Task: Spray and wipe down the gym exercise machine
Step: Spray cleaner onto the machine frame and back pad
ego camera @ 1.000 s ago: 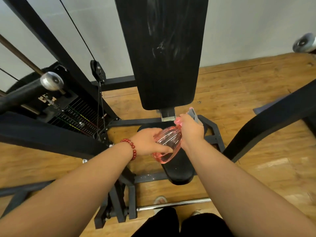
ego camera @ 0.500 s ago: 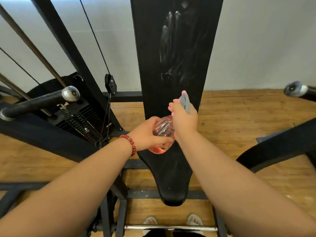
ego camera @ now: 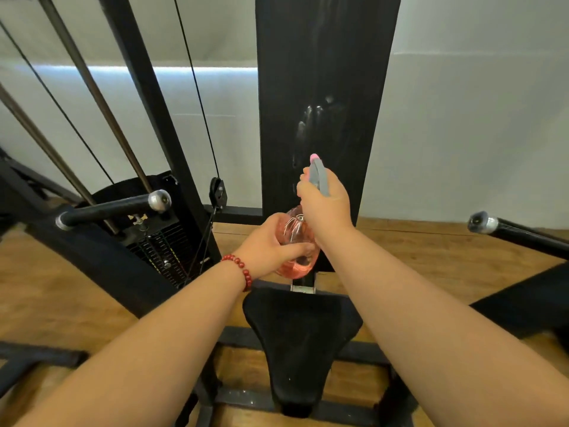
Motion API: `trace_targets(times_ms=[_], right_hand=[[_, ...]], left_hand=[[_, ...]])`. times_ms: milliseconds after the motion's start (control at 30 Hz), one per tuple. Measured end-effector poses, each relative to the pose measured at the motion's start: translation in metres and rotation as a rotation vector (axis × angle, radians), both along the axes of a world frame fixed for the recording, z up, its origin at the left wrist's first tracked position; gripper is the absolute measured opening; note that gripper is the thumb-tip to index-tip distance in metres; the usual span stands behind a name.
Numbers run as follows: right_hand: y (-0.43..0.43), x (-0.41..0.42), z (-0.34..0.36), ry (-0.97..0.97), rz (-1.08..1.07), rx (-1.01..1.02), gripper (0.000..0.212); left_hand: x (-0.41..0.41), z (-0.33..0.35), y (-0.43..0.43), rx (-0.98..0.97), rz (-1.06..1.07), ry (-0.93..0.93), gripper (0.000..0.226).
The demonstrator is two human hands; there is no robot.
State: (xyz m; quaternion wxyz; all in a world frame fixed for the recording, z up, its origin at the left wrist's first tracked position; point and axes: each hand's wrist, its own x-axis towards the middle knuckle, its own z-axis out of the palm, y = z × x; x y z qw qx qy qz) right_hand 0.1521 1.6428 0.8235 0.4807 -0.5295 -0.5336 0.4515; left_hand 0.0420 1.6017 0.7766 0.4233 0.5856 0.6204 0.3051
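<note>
Two bare hands, one bottle, all near the middle. At far left, a black padded handle bar with a silver end cap (ego camera: 114, 206), slanting above a black weight stack with coloured marks (ego camera: 160, 251). Beside these, a black steel upright post (ego camera: 147, 97) and a thin black cable (ego camera: 197, 87) running down to a small black pulley (ego camera: 218, 192). Next, a red bead bracelet (ego camera: 241, 269) on the wrist of the left hand (ego camera: 268, 241), grip cupped round the belly of the clear pink round plastic spray bottle (ego camera: 297, 245), thumb across its front. Bottle held in the air, above the black padded saddle-shaped seat (ego camera: 301, 340) and in front of the lower end of the tall black padded backrest (ego camera: 323, 72). Pink liquid low in the bottle. On top, the right hand (ego camera: 326, 204), grip wrapped round the neck of the same bottle, over its grey trigger head (ego camera: 318, 177), pink-tipped nozzle aimed at the backrest and close to it. Pale wet streaks (ego camera: 311, 124) on the pad just above the nozzle. Farther right, white wall (ego camera: 462, 134), wooden plank floor (ego camera: 431, 251), and a second black handle bar with silver cap (ego camera: 505, 231), well apart from both hands.
</note>
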Motion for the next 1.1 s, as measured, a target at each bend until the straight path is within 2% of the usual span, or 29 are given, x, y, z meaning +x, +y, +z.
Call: trace_targets(times_ms=[167, 333, 567, 767, 967, 1100], right_hand=[[0.001, -0.004, 0.021, -0.001, -0.013, 0.077, 0.009], [0.005, -0.007, 0.044, -0.020, -0.024, 0.137, 0.018], [0.015, -0.011, 0.084, -0.023, 0.030, 0.233, 0.001], [0.022, -0.012, 0.107, -0.009, -0.002, 0.315, 0.017], [0.029, -0.004, 0.129, 0.144, -0.014, 0.302, 0.017], [0.036, 0.005, 0.144, 0.155, 0.039, 0.315, 0.013]], left_hand=[[0.001, 0.020, 0.003, 0.059, 0.034, 0.019, 0.061], [0.000, 0.039, 0.008, 0.114, 0.040, 0.001, 0.060], [-0.008, 0.080, 0.021, 0.188, 0.033, -0.017, 0.054], [-0.007, 0.105, 0.028, 0.262, 0.013, 0.001, 0.056], [-0.011, 0.122, 0.034, 0.350, 0.006, -0.009, 0.057], [-0.014, 0.134, 0.040, 0.357, -0.040, -0.001, 0.061]])
